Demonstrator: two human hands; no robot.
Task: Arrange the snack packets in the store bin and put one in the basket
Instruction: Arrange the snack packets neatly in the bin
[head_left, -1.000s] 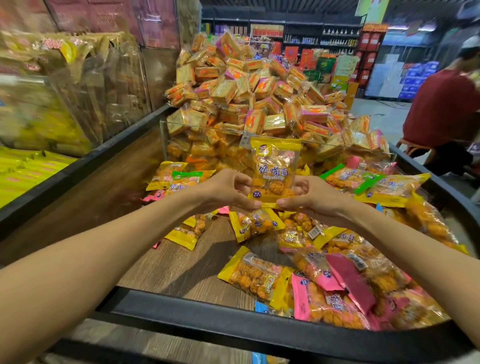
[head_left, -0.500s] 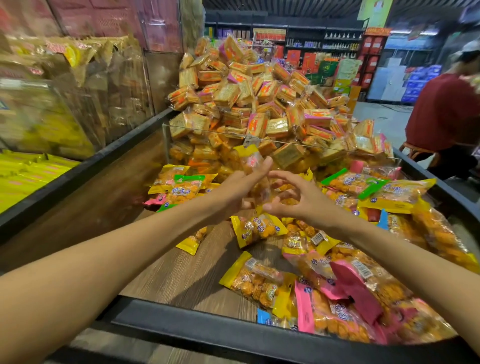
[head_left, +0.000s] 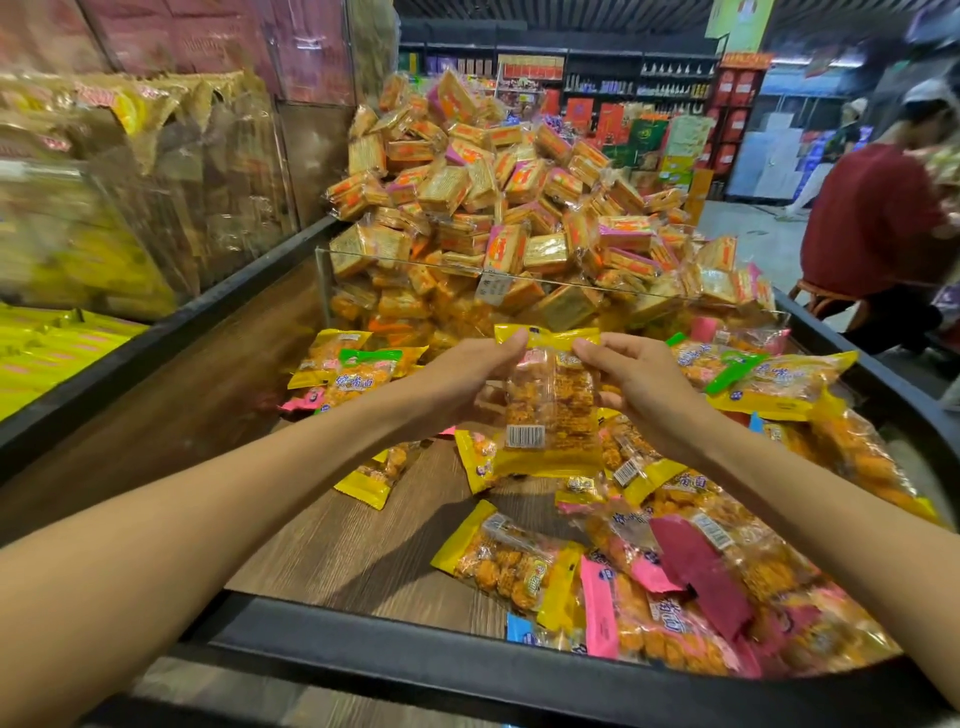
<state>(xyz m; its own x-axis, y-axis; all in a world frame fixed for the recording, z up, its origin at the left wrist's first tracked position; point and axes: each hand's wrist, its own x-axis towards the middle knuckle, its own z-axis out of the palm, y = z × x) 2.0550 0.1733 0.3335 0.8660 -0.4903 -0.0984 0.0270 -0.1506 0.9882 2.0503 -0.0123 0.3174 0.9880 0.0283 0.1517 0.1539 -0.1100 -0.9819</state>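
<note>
- While both arms reach out over the store bin (head_left: 467, 670) in the head view, the left hand (head_left: 457, 379) and the right hand (head_left: 644, 384) hold one snack packet (head_left: 550, 410) upright between them, above the bin floor.
- Left hand: its fingers are curled, with the fingertips pinching the yellow top seal of the packet at its left corner.
- Right hand: its fingers are bent too, with the fingertips on the same top seal at the right corner and the lower fingers against the packet's right edge.
- Held packet: it is clear in the middle with orange pieces inside and yellow bands at top and bottom; its back faces the camera, showing a white barcode label low on the left.
- Loose snack packets (head_left: 691, 587) with yellow, pink, green and blue ends lie on the wood-grain floor of the bin, thickest on the right side and near the front rim; a smaller group lies at the far left by the divider.
- Clear divider (head_left: 649, 285): it crosses the bin just beyond the hands, and a tall heap of orange biscuit packs (head_left: 493, 197) rises behind it.
- Another person in a dark red top (head_left: 872, 218) sits at the far right, beside the bin.
- No basket shows in this view.
</note>
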